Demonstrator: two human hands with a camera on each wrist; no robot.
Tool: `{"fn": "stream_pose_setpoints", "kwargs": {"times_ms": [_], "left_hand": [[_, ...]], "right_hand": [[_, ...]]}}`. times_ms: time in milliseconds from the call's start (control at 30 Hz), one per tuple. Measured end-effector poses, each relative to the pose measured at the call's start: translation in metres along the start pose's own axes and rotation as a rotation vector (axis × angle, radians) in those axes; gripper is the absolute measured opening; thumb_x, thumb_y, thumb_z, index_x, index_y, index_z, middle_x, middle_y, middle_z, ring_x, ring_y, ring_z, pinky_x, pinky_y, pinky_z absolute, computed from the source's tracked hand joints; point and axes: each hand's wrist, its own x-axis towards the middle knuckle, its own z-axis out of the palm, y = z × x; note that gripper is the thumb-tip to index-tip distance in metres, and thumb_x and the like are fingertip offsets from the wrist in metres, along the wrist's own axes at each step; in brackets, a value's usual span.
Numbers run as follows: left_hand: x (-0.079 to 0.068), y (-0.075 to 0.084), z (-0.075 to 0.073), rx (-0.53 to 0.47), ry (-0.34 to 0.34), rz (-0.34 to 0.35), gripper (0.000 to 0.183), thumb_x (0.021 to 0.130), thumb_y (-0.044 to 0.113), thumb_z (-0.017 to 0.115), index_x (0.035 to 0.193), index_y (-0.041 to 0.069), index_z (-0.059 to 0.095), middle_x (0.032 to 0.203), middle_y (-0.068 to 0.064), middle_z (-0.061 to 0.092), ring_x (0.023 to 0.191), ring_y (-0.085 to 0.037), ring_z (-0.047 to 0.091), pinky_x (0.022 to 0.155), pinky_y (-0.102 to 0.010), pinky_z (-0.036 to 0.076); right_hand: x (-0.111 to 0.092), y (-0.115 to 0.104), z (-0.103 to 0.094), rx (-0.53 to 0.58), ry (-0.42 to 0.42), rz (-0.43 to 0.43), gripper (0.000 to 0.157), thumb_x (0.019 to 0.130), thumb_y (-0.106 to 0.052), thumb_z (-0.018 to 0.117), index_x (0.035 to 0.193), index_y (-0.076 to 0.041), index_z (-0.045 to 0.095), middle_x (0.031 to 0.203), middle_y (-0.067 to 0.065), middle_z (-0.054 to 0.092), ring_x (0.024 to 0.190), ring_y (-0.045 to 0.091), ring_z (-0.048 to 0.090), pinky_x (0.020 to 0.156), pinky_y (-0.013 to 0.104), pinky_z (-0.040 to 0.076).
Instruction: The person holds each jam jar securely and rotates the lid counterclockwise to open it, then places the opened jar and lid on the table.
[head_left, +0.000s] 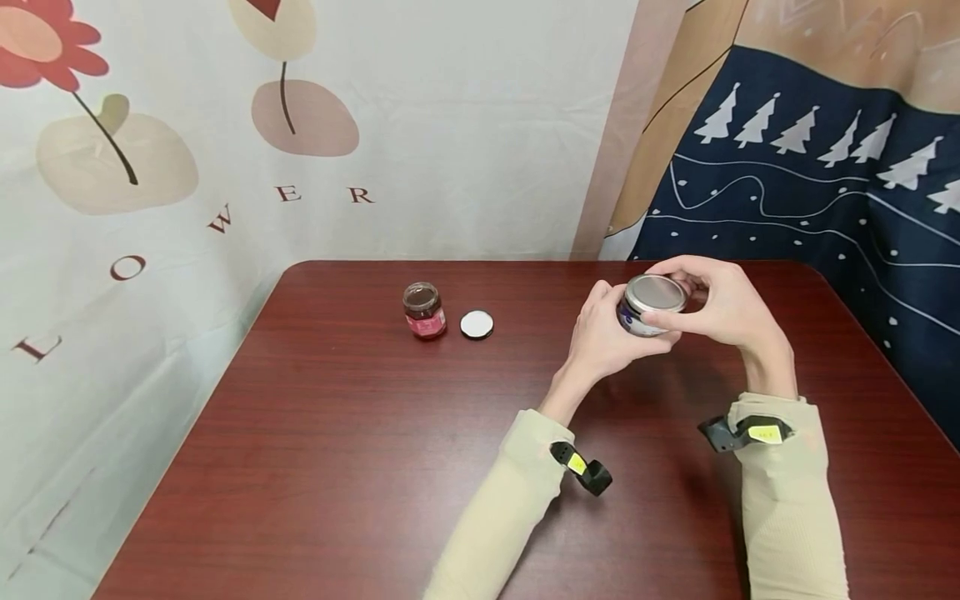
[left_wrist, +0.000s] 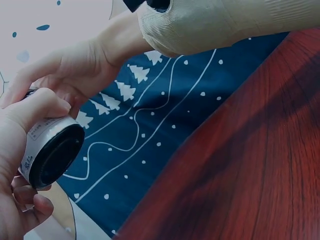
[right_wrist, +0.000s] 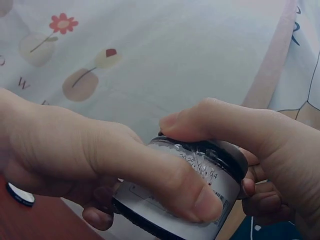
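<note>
Your left hand (head_left: 604,337) grips the jar (head_left: 634,323), your right hand (head_left: 726,305) the lid (head_left: 656,293) atop it; a slack hold could drop it.

A white-labelled jar (left_wrist: 56,154) is held above the table (head_left: 337,467); lid (head_left: 656,293) on, uppermost.

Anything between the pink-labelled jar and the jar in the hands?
Yes, the head view shows a loose lid beside the pink-labelled jar, then bare tabletop, then the left hand gripping the held jar.

Jar label (right_wrist: 152,210) partly hidden, sleeves (head_left: 498,508) cropped below
</note>
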Motion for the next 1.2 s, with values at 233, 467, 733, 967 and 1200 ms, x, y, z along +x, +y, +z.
{"fn": "stream_pose_setpoints", "kwargs": {"times_ms": [233, 467, 733, 967, 1200], "left_hand": [[-0.003, 0.003, -0.008, 0.021, 0.016, 0.034, 0.064, 0.072, 0.041, 0.09, 0.122, 0.009, 0.065, 0.101, 0.004, 0.05, 0.093, -0.006, 0.046, 0.071, -0.016, 0.042], [-0.007, 0.003, -0.016, 0.033, 0.027, 0.061, 0.063, 0.07, 0.039, 0.091, 0.119, 0.008, 0.066, 0.1, 0.003, 0.05, 0.092, -0.006, 0.047, 0.072, -0.015, 0.042], [-0.01, 0.004, -0.025, 0.063, 0.044, 0.087, 0.062, 0.07, 0.039, 0.092, 0.116, 0.007, 0.066, 0.1, 0.002, 0.052, 0.092, -0.008, 0.048, 0.072, -0.014, 0.041], [-0.013, 0.006, -0.031, 0.075, 0.049, 0.107, 0.061, 0.07, 0.04, 0.091, 0.115, 0.007, 0.067, 0.099, 0.001, 0.052, 0.093, -0.009, 0.048, 0.071, -0.014, 0.041], [-0.017, 0.007, -0.039, 0.063, 0.048, 0.125, 0.062, 0.07, 0.037, 0.092, 0.116, 0.006, 0.067, 0.1, 0.0, 0.053, 0.094, -0.011, 0.048, 0.071, -0.015, 0.042]], "right_hand": [[0.002, -0.004, 0.002, -0.03, 0.017, -0.055, 0.052, 0.064, 0.006, 0.088, 0.113, -0.003, 0.073, 0.086, 0.003, 0.066, 0.073, 0.011, 0.05, 0.059, 0.019, 0.045], [0.004, -0.013, 0.006, -0.021, 0.021, -0.078, 0.051, 0.064, 0.004, 0.089, 0.112, -0.005, 0.074, 0.087, 0.002, 0.067, 0.073, 0.011, 0.051, 0.06, 0.018, 0.045], [0.007, -0.019, 0.011, -0.034, 0.018, -0.101, 0.052, 0.064, 0.002, 0.089, 0.112, -0.005, 0.073, 0.089, 0.001, 0.068, 0.074, 0.011, 0.051, 0.06, 0.019, 0.045], [0.007, -0.024, 0.013, -0.046, 0.032, -0.117, 0.053, 0.061, 0.002, 0.09, 0.11, -0.006, 0.074, 0.085, 0.0, 0.065, 0.074, 0.011, 0.049, 0.058, 0.021, 0.041], [0.009, -0.034, 0.015, -0.058, 0.022, -0.146, 0.053, 0.061, -0.001, 0.091, 0.111, -0.006, 0.074, 0.083, -0.001, 0.063, 0.073, 0.011, 0.048, 0.058, 0.022, 0.04]]}}
